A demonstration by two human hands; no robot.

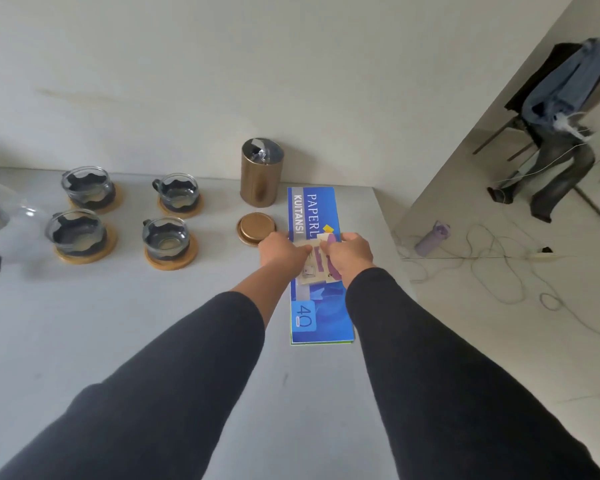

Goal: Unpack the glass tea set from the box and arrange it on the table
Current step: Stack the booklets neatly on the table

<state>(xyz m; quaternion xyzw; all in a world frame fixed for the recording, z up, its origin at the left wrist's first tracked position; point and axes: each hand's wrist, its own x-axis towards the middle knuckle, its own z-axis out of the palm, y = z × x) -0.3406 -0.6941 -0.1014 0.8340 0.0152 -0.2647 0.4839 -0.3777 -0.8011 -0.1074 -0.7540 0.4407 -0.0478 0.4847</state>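
Note:
Several glass tea cups stand on round wooden coasters on the grey table (153,323), such as the near right cup (167,237) and the far left cup (88,184). A glass teapot (11,216) is partly cut off at the left edge. My left hand (281,249) and my right hand (349,252) both hold a small beige and purple packet (317,263) above a blue receipt book (317,216). A gold tin (262,176) stands open behind, its gold lid (256,228) lying flat beside my left hand.
The table's right edge runs just past the blue book. Beyond it, on the floor, lie a purple bottle (432,239) and white cables (492,268). A chair draped with clothes (558,109) stands at the far right. A wall backs the table.

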